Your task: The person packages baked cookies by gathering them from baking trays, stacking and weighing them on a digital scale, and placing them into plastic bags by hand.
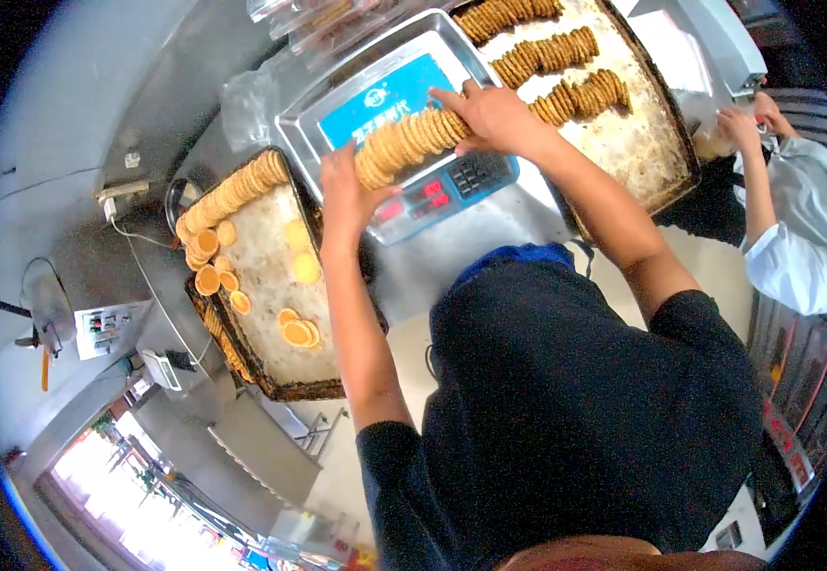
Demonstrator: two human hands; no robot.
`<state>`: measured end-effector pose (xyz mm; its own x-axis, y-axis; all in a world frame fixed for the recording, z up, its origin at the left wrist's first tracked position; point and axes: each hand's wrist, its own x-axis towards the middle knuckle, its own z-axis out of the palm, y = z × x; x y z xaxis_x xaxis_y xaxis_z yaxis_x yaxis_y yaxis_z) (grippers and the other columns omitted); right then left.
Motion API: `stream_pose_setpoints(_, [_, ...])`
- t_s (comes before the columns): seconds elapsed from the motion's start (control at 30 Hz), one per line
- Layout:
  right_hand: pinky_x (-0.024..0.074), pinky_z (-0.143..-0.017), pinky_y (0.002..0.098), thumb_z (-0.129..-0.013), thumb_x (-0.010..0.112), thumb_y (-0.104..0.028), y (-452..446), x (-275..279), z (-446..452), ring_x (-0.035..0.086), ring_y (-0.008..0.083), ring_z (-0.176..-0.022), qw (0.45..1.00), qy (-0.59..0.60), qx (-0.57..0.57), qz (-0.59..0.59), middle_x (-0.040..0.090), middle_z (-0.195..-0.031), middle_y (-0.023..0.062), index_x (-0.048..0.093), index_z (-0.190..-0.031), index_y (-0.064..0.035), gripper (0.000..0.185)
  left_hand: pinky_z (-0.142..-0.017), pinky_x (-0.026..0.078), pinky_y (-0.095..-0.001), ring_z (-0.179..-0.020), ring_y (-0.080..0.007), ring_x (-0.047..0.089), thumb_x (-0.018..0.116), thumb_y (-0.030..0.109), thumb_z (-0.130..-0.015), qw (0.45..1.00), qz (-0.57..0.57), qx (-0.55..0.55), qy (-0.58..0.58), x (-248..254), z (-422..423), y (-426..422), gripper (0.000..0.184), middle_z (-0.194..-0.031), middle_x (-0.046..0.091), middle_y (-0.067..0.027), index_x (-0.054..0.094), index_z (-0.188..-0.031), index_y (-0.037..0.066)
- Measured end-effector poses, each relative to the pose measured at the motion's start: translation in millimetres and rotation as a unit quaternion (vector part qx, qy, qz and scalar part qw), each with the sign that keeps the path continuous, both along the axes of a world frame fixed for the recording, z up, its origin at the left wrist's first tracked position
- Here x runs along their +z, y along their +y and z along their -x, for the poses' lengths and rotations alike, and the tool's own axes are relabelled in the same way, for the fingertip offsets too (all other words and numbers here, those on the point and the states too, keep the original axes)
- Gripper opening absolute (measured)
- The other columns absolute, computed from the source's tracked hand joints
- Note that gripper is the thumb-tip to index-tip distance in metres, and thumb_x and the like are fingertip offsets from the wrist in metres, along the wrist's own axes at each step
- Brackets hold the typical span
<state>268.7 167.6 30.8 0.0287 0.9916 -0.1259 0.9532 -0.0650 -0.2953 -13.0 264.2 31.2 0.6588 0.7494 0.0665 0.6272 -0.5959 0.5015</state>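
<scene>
A long row of round, thin cookies (412,145), standing on edge, lies in a metal pan (301,131) on a digital scale (475,178) with lit red figures. My left hand (345,195) presses on the row's left end, and my right hand (492,116) curves round its right end, so the row is held between both. Behind the cookies, a blue printed sheet (404,90) covers part of the pan. Some of my fingertips are hidden by the hands and cookies.
On the left, a baking tray (275,233) carries a row of cookies and several loose ones. To the right, another tray (628,143) bears rows of darker cookies. Clear plastic packs (323,24) lie at the back. Another person's hands (751,119) show at far right.
</scene>
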Motion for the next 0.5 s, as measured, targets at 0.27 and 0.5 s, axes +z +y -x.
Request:
stream_pose_setpoints(0.27, [0.0576,-0.068,0.0515,-0.086,0.069,-0.018,16.2,-41.0,0.5,0.072,0.0384,-0.085,0.985,0.039,0.007,-0.167,0.062,-0.106,0.0209,0.066,-0.126,-0.0211,0.04,-0.103,0.049,-0.0454,-0.118,-0.039,0.058,0.094,0.02,-0.072,0.998,0.057,-0.017,0.01,-9.0,6.3,23.7,0.088,-0.123,0.057,-0.0195,0.056,-0.151,0.021])
stream_pose_setpoints(0.5, [0.0559,-0.079,0.0526,-0.086,0.071,-0.019,-5.8,-16.9,-0.1,0.068,0.0405,-0.098,0.973,0.081,-0.005,-0.218,0.059,-0.123,0.0215,0.057,-0.131,-0.0202,0.047,-0.104,0.047,-0.0439,-0.117,-0.0369,0.055,0.094,0.015,-0.073,0.998,0.041,-0.007,-0.053,17.8,5.5,3.6,0.085,-0.126,0.053,-0.0171,0.058,-0.151,0.019])
